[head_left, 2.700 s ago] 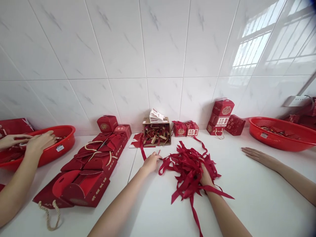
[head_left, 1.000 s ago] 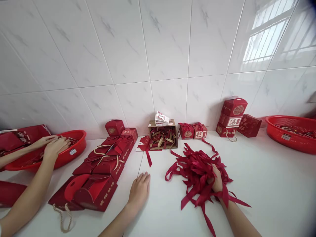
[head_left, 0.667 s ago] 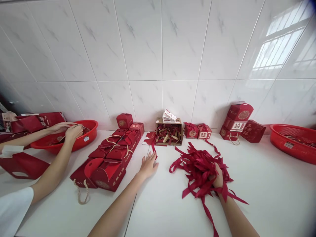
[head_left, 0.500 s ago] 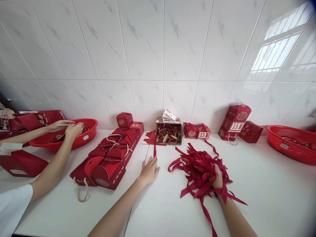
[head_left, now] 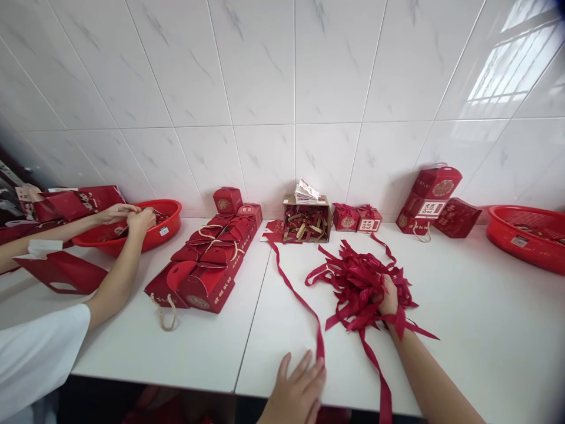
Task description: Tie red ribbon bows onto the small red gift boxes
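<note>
My left hand (head_left: 296,386) lies palm down at the table's front edge, fingers stretched and apart. Its fingertips touch one end of a long dark-red ribbon (head_left: 296,287), which runs back across the white tabletop toward a small cardboard box. My right hand (head_left: 389,299) is pushed into a loose heap of dark-red ribbons (head_left: 358,277) and grips part of it; loops hide some of its fingers. One ribbon tail (head_left: 378,371) hangs from the heap over the front edge.
The cardboard box (head_left: 326,237) holds folded ribbon pieces. Red gift boxes (head_left: 207,282) stand left, small boxes (head_left: 346,218) behind the heap, stacked boxes (head_left: 430,200) farther right. A red basket (head_left: 525,250) is far right. At left, a co-worker's hands (head_left: 140,218) work over a red basin (head_left: 170,228).
My left hand has moved toward the front edge, drawing the single ribbon out along the table. My right hand stays in the heap. The view has tilted down slightly.
</note>
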The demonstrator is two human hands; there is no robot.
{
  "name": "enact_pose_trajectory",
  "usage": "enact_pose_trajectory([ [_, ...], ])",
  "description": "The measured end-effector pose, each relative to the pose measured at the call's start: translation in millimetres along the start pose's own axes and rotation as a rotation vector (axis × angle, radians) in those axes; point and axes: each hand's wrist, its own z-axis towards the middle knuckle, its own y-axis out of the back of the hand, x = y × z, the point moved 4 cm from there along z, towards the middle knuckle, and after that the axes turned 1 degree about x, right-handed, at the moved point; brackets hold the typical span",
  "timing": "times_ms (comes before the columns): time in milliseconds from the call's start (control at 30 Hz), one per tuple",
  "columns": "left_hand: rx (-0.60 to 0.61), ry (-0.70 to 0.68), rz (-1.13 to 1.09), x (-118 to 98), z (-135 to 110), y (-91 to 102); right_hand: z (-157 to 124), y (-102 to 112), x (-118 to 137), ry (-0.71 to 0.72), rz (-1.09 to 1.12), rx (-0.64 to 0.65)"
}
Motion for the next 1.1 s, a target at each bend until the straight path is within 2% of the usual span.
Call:
enact_pose_trajectory([
  [67, 0.037, -0.111, -0.036, -13, 8, 2.6, 0, -7, 10, 0.034, -0.038, 0.045],
  [167, 0.02, -0.178, -0.092, -31, 29, 13.1, -5, -27, 33, 0.109, -0.104, 0.156],
  [333, 0.087, -0.171, -0.117, -60, 71, 11.3, -26, -70, 77, 0.223, -0.244, 0.398],
  [500, 0.18, -0.131, -0.11, -72, 101, 5.9, -43, -89, 100, 0.306, -0.372, 0.582],
  [600, 0.26, -0.093, -0.122, -73, 114, 6.0, -47, -94, 105, 0.294, -0.432, 0.621],
  [700, 0.323, -0.038, -0.102, -76, 116, 10.3, -45, -97, 109, 0.251, -0.449, 0.62],
  [833, 0.262, -0.013, -0.093, -86, 97, 36.2, -37, -98, 111, 0.191, -0.399, 0.606],
  [900, 0.213, -0.072, -0.145, -92, 90, 54.7, -35, -100, 111, 0.165, -0.347, 0.601],
  [967, 0.154, -0.193, -0.218, -96, 96, 71.0, -34, -103, 113, 0.139, -0.276, 0.607],
  [1033, 0.126, -0.34, -0.252, -93, 117, 79.5, -35, -108, 116, 0.112, -0.185, 0.625],
  [1100, 0.211, -0.397, -0.232, -80, 149, 77.2, -34, -110, 119, 0.086, -0.069, 0.65],
])
